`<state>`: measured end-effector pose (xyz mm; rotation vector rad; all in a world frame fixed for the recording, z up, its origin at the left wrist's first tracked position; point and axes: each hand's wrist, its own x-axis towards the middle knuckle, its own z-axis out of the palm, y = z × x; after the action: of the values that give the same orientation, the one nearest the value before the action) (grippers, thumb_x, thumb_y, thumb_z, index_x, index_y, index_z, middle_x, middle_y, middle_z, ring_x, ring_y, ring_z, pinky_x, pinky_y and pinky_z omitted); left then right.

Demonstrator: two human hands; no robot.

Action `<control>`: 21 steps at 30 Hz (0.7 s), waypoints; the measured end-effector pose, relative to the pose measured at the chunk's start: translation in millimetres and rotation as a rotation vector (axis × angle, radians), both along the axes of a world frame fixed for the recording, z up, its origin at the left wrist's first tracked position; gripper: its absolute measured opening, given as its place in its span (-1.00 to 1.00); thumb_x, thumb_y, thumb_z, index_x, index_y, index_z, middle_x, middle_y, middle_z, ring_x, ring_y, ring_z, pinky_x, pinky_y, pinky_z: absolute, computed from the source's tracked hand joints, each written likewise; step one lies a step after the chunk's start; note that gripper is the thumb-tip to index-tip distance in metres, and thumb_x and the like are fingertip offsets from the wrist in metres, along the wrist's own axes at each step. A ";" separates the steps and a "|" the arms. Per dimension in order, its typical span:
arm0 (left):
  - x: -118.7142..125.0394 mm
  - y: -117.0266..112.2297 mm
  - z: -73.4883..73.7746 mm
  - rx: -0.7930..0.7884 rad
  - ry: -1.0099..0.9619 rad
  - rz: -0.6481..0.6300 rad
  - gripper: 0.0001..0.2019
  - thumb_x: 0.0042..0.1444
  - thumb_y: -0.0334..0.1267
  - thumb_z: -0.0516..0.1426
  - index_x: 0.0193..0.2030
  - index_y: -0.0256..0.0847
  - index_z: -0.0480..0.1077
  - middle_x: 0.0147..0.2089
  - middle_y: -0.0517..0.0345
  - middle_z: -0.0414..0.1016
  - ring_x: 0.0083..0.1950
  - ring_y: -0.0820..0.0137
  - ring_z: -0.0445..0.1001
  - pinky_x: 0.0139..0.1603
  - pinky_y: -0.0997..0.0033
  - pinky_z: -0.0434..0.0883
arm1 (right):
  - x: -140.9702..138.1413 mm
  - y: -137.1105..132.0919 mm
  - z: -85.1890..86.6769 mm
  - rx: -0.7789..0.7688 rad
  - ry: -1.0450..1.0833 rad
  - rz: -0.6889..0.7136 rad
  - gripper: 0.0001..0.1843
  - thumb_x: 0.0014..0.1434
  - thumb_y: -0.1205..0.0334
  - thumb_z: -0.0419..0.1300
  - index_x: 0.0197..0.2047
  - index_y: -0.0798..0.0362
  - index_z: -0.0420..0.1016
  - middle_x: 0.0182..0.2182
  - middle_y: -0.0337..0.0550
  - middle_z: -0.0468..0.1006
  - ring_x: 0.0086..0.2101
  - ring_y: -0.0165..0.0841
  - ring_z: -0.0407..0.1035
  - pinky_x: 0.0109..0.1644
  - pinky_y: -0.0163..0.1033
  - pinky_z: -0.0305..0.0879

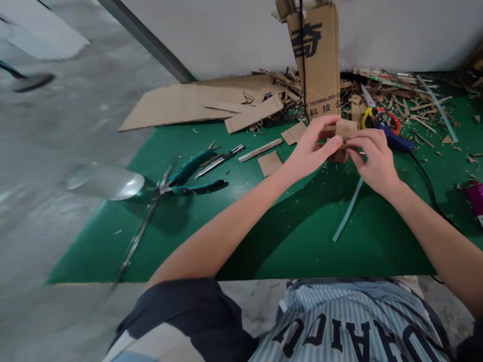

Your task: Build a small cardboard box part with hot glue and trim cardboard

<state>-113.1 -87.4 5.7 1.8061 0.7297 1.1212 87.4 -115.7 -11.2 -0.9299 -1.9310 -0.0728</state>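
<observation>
Between my two hands is a small folded cardboard piece (346, 128), held above the green table (302, 236). My left hand (316, 142) closes on its left side, thumb across the front. My right hand (372, 156) pinches its right side with bent fingers. Part of the piece is hidden behind the fingers. Just below the hands lies a pale translucent glue stick (347, 211). Right behind my right hand are scissors (392, 120) with red and yellow handles and a blue glue gun (396, 140) with a black cable.
Green-handled pliers (188, 183), a utility knife (221, 161) and a clear bottle (105, 182) lie at the left. A cardboard sheet (181, 103), cardboard scraps (411, 108) and a tall printed cardboard piece (322, 65) line the back. A purple can (476, 198) stands at the right edge.
</observation>
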 end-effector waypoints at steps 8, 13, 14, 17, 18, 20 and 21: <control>-8.8 9.7 -20.2 0.126 0.250 0.015 -0.50 0.16 0.02 0.28 0.16 -0.18 0.37 0.03 -0.10 0.53 0.03 0.17 0.56 0.07 0.15 0.51 | 1.8 -0.5 2.9 -0.092 -0.029 0.023 -0.84 0.36 0.21 0.10 -0.09 -0.15 0.51 -0.09 -0.03 0.57 -0.01 -0.05 0.42 0.15 0.30 0.36; -7.3 7.9 -15.1 0.318 0.536 0.050 -0.85 0.24 -0.20 0.18 -0.23 -0.17 0.57 -0.17 -0.03 0.57 -0.03 0.12 0.53 0.05 0.05 0.45 | -0.5 -3.3 7.0 -0.136 -0.034 0.071 -0.83 0.37 0.20 0.08 -0.08 -0.15 0.49 0.00 -0.02 0.56 0.08 -0.01 0.38 0.24 0.37 0.27; -6.1 6.9 -15.1 0.324 0.541 0.035 -0.85 0.25 -0.22 0.17 -0.23 -0.16 0.58 -0.18 -0.02 0.58 -0.04 0.14 0.53 0.04 0.06 0.45 | -0.8 -4.0 8.0 -0.139 -0.036 0.073 -0.83 0.37 0.17 0.08 -0.05 -0.15 0.48 0.05 -0.01 0.55 0.12 0.01 0.37 0.26 0.38 0.26; -2.8 3.2 -17.1 0.328 0.503 -0.044 -0.83 0.29 -0.24 0.15 -0.20 -0.16 0.60 -0.16 -0.01 0.61 -0.02 0.18 0.55 0.02 0.13 0.48 | -0.8 -4.7 10.7 -0.163 -0.022 0.080 -0.70 0.36 0.02 0.11 0.11 -0.14 0.42 0.22 0.04 0.46 0.25 0.05 0.28 0.31 0.40 0.21; -2.0 2.1 -18.0 0.329 0.483 -0.077 -0.82 0.31 -0.24 0.15 -0.18 -0.16 0.60 -0.14 -0.02 0.62 0.00 0.19 0.55 0.04 0.14 0.48 | -0.6 -4.2 11.3 -0.174 -0.016 0.085 -0.64 0.36 -0.02 0.10 0.16 -0.13 0.39 0.27 0.05 0.43 0.28 0.05 0.25 0.33 0.39 0.20; -1.0 0.4 -19.7 0.332 0.444 -0.113 -0.82 0.32 -0.24 0.15 -0.17 -0.16 0.60 -0.10 -0.02 0.64 0.05 0.21 0.55 0.10 0.16 0.48 | -0.4 -1.8 12.2 -0.189 -0.009 0.096 -0.61 0.39 -0.06 0.05 0.17 -0.11 0.41 0.29 0.04 0.44 0.31 0.03 0.24 0.36 0.35 0.18; -0.8 0.0 -20.3 0.338 0.432 -0.115 -0.83 0.32 -0.25 0.16 -0.17 -0.17 0.60 -0.08 -0.02 0.64 0.06 0.22 0.55 0.13 0.15 0.48 | -0.6 -0.3 12.5 -0.194 -0.008 0.101 -0.62 0.41 -0.06 0.02 0.13 -0.10 0.44 0.27 0.02 0.47 0.30 0.01 0.27 0.37 0.33 0.18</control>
<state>-113.9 -87.3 -14.6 2.3888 0.6974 0.8193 86.8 -116.0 1.4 -0.9569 -2.0149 0.1731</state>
